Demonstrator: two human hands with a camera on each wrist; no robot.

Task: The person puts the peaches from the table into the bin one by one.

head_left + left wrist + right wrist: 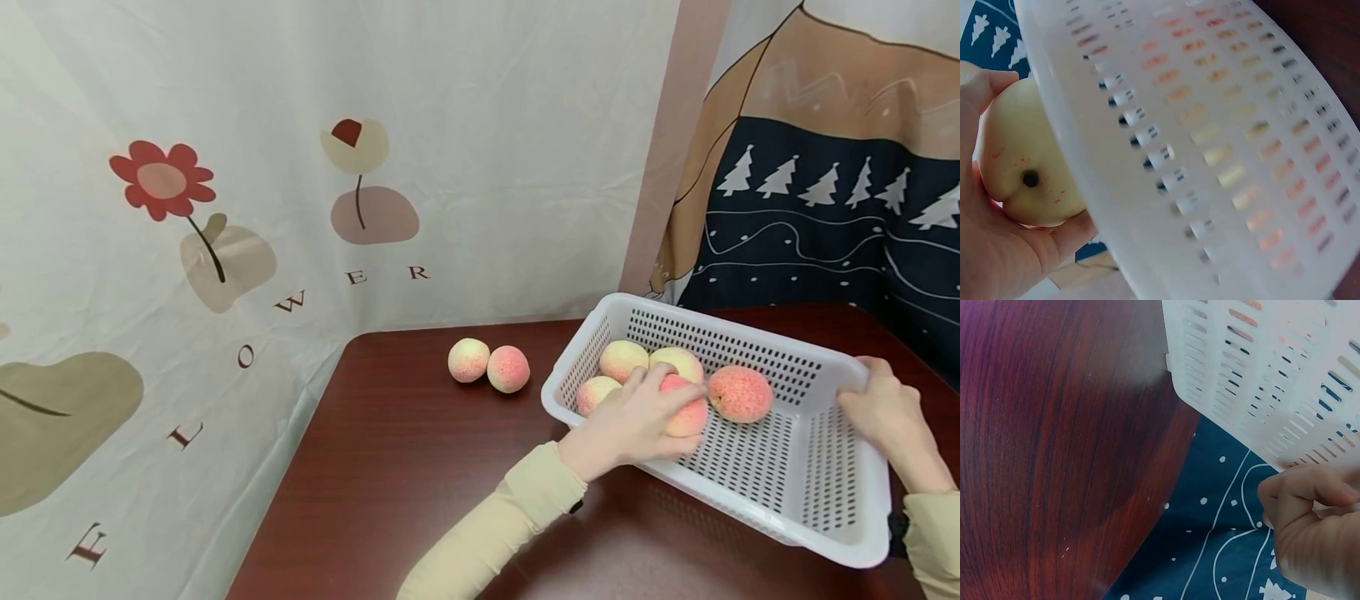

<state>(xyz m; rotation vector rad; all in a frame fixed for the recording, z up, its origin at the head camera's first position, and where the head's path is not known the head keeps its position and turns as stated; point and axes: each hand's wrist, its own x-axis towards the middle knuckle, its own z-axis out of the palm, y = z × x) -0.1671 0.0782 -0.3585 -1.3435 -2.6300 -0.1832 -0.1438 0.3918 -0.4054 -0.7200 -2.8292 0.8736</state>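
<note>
Closest to us, the left hand (626, 418) in a pale yellow sleeve curls its fingers around a round pink-and-yellow peach (686, 408), up over the near side of a white plastic basket (765, 467) full of little holes. The right hand (888, 410) grips the basket's right end, fingers bent at the rim. I think the step in hand is putting this peach in, but I cannot tell whether it is going in or coming out. If it goes in, the next move calls for lowering it and letting go softly, with the right hand holding the basket steady. Inside sit three round, pale yellow peaches with bits of pink (623, 361) and one redder peach (740, 394). Left of the basket, two pink-and-yellow peaches (509, 370) lie side by side on the shiny red-brown desk (420, 450). Behind hangs a pale cloth with printed flowers (510, 167).
</note>
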